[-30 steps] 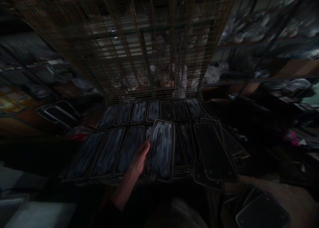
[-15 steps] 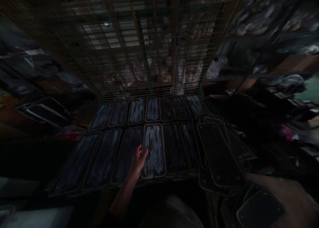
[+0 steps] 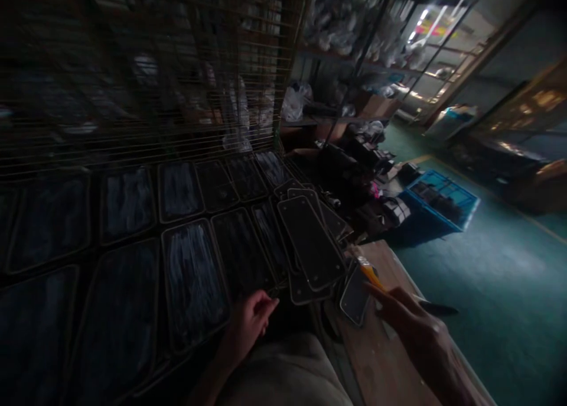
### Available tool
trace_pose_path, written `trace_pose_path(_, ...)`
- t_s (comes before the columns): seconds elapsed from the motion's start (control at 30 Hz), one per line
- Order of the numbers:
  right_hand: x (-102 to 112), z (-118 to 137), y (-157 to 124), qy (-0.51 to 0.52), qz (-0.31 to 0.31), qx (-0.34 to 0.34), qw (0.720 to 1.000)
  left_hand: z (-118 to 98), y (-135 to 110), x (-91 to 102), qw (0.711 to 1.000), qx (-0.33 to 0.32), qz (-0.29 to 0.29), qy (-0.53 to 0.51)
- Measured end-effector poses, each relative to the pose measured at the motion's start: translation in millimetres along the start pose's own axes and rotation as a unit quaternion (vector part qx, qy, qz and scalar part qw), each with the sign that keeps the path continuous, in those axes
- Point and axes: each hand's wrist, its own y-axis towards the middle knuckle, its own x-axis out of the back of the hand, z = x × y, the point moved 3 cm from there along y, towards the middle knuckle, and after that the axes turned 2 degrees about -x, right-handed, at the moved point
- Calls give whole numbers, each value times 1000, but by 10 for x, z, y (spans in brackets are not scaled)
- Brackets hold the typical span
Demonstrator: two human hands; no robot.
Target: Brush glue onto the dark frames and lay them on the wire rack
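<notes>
My right hand [image 3: 410, 317] is closed around the yellow handle of a paintbrush [image 3: 370, 271], bristles pointing up and left. Just beyond the brush, a small dark panel [image 3: 355, 294] with rounded corners lies on a wooden board [image 3: 376, 359]. My left hand [image 3: 254, 317] hovers by the front edge of the panel rows, fingers curled together, and I see nothing in it. The nearest streaked panel [image 3: 195, 282] has whitish brush marks. A plain dark panel [image 3: 310, 240] tops an uneven pile between my hands.
More streaked panels [image 3: 128, 202] lie in two rows before a wire mesh rack [image 3: 199, 122]. Shelves with plastic-wrapped goods [image 3: 336, 31] stand behind. At right, a blue crate [image 3: 443, 199] holds dark pieces on the green floor. A dark pointed object [image 3: 438, 308] shows beside my right hand.
The view has swung right. My right hand with the paintbrush has come into view. The left hand has left the streaked panel for the front edge, its fingers now curled in.
</notes>
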Motion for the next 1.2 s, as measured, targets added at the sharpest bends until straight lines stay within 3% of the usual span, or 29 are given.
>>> trace_pose_path(0.07, -30, -106, 88, -5, 25, -14, 1000, -71, 145, -390, 992, 30, 86, -81)
trace_pose_path(0.17, -116, -284, 220, 39, 15, -15, 999, -170, 305, -754, 982, 51, 124, -130)
trace_pose_path(0.33, -360, -592, 544, 164, 6, -13, 986, -210, 462, -1070, 973, 104, 97, -180)
trace_pose_path(0.43, -530, -774, 841, 206, 26, 4, 978, -172, 531, -1204, 969, 122, 45, -211)
trace_pose_path(0.57, -766, -971, 1291, 207, 48, 53, 976, -194, 569, -1234, 984, 83, 20, -157)
trace_pose_path(0.73, -1003, -1050, 1817, 158, 67, 104, 980, -233, 587, -1088, 999, 36, -27, -14)
trace_pose_path(0.9, -1207, -1036, 2202, 98, 61, 155, 981, -139, 614, -1082, 997, 58, -33, -41)
trace_pose_path(1.03, -1313, -1059, 2237, 51, 83, 170, 981, -96, 594, -1099, 993, 69, -47, -78)
trace_pose_path(1.2, -1158, -1057, 1844, 23, 139, 213, 967, -49, 596, -1161, 988, 65, -51, -127)
